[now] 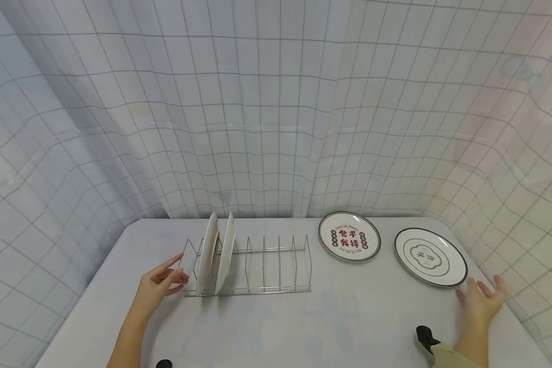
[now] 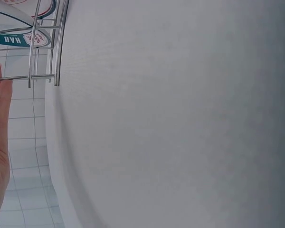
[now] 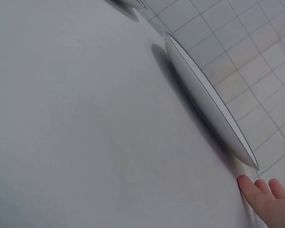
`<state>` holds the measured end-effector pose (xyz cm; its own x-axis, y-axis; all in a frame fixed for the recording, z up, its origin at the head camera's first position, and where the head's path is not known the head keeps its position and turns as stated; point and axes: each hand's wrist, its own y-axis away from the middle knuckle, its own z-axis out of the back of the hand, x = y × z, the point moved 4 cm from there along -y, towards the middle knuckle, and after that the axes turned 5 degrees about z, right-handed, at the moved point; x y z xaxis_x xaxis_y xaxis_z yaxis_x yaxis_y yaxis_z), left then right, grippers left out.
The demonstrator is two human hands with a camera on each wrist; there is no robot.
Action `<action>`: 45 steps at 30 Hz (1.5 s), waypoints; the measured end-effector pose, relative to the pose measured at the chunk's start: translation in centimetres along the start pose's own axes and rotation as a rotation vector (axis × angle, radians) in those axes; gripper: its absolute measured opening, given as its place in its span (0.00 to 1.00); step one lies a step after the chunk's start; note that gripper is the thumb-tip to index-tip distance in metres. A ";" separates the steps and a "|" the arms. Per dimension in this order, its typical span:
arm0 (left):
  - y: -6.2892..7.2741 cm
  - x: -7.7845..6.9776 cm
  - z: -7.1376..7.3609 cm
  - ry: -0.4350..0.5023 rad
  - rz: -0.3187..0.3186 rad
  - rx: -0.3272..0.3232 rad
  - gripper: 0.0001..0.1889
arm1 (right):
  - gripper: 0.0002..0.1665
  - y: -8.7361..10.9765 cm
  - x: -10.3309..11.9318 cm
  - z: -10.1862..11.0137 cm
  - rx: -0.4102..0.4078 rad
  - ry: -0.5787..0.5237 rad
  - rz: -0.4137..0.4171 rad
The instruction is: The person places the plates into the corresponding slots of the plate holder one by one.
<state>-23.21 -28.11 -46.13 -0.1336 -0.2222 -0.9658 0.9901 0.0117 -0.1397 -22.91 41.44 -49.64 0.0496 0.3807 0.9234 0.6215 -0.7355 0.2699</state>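
Note:
My left hand (image 1: 158, 285) is at the left end of a wire dish rack (image 1: 279, 291), with fingertips on either side of its end wire (image 2: 19, 77). Two white plates (image 1: 207, 255) stand upright in the left slots, with a brownish edge showing between them; the left wrist view shows a teal lettered band (image 2: 12, 39) on one. To the right, my right hand (image 1: 480, 301) is beside a round white plate (image 1: 451, 271) with a dark rim and a grey printed emblem. Its fingers are spread and relaxed, close to the plate's near right rim, holding nothing.
Another plate (image 1: 349, 225) with red printed characters lies flat between the rack and the emblem plate. The white table (image 1: 303, 332) is enclosed by grid-patterned cloth (image 1: 276, 128) at the back and sides. A black object (image 1: 427, 337) shows by the right sleeve (image 1: 455, 357).

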 end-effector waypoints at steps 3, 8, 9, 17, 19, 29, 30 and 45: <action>0.0 0.0 0.0 0.002 -0.001 -0.002 0.22 | 0.44 0.0 -0.6 -0.6 0.034 -0.036 -0.047; -0.1 0.0 0.0 -0.003 -0.005 0.003 0.22 | 0.44 0.2 -1.2 -1.5 0.056 -0.026 -0.105; -0.1 0.1 0.0 -0.006 -0.004 0.001 0.22 | 0.44 0.3 -1.2 -1.6 0.054 -0.020 -0.110; -0.1 0.2 0.0 0.007 -0.004 0.006 0.22 | 0.45 0.2 -1.2 -1.8 0.034 0.032 -0.169; -0.1 0.3 0.0 0.013 -0.003 0.010 0.21 | 0.45 0.0 -1.3 -1.7 0.048 0.020 -0.188; 0.0 0.3 0.0 0.015 -0.003 0.007 0.21 | 0.47 -0.7 -2.0 -1.0 0.151 -0.136 -0.269; 0.0 0.2 0.1 0.015 -0.005 0.007 0.21 | 0.48 -0.6 -1.9 -1.0 0.165 -0.150 -0.281; 0.0 0.1 0.1 0.022 -0.012 0.019 0.22 | 0.50 0.0 -2.2 -0.4 0.543 -0.512 -0.350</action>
<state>-23.20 -28.23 -46.22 -0.1464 -0.2007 -0.9686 0.9890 -0.0091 -0.1476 -23.34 40.34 -51.53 0.0514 0.8425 0.5362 0.9523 -0.2031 0.2278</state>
